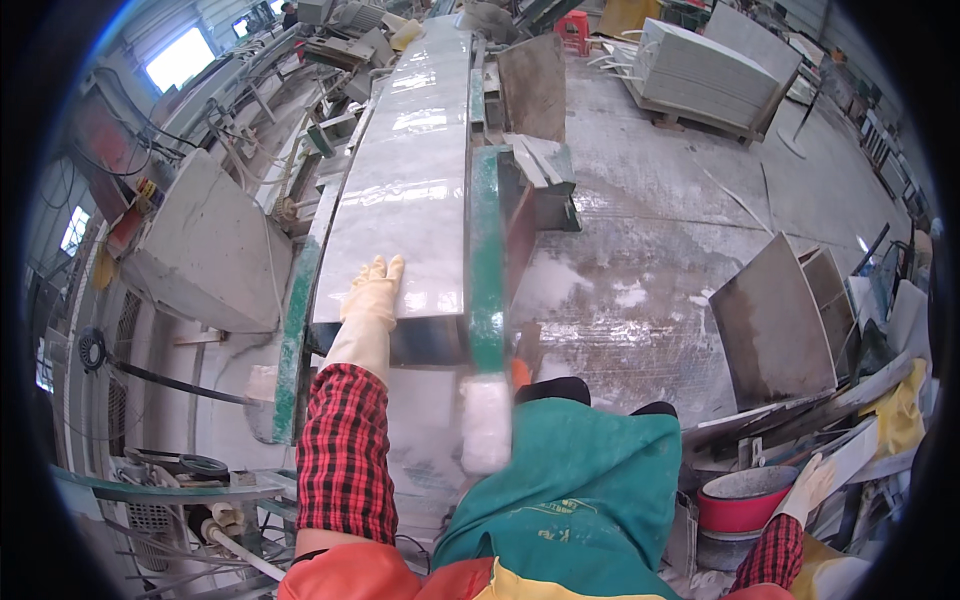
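Observation:
My left hand (371, 296), in a pale rubber glove, lies palm down on a wet, glossy white slab (398, 215). Its fingers are stretched out toward the far end, near the slab's closest edge. The slab surface runs away from me along a long conveyor-like bed between green side rails (488, 255). Far to the lower right, my right hand (806, 490) wears the same kind of glove. It is beside a pale flat strip (850, 452), fingers mostly extended; whether it touches the strip is unclear. A red bucket (745, 498) stands just left of that hand.
A pale stack of slabs (705, 75) rests on a pallet at the far right. Brown-grey panels (772, 325) lean at right. A large grey machine housing (210, 245) stands left of the bed. Below it are a black rod (180, 383) and pipes. The floor (630, 300) looks wet.

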Tool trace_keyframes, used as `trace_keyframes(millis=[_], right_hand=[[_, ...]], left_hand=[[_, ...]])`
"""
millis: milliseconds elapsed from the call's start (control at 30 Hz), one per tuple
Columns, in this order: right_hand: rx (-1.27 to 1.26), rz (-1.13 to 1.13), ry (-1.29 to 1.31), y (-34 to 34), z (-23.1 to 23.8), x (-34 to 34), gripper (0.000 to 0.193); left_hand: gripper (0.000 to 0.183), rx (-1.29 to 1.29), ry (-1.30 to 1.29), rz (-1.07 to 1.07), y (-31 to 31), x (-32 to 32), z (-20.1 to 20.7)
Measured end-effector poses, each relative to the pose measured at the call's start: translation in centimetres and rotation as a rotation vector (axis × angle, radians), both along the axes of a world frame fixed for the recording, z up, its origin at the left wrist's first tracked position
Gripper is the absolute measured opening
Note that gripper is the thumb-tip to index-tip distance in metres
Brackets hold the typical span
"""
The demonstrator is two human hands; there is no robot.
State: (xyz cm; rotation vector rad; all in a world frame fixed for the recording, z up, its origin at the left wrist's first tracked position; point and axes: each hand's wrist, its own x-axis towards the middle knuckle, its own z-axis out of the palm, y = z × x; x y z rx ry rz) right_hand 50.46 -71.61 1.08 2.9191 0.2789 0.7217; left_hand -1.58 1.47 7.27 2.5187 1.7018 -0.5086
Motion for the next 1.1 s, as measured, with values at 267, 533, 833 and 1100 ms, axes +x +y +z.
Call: trace_keyframes(millis=[267,533,833,1100], right_hand=[[-0.008,0.052,-0.060,0.5,-0.2,-1.4,0.060],[-0.041,0.076,-0.099,1.6,0.2,-3.0,0.061],[0.021,0.018,-0.024,2.6,0.9,-4.3,0.060],[0.006,-0.012,-0.039,3.1,0.6,-5.0,0.059]], left_hand=[[0.098,-0.044,0.005,-0.088,2.3,-1.0,-0.7],[0.100,-0.015,-0.032,-0.081,2.6,-1.5,-1.2],[0.102,-0.019,-0.017,-0.064,2.6,-0.7,-0.9],[0.077,0.001,-0.021,-0.065,3.5,-0.8,-1.8]])
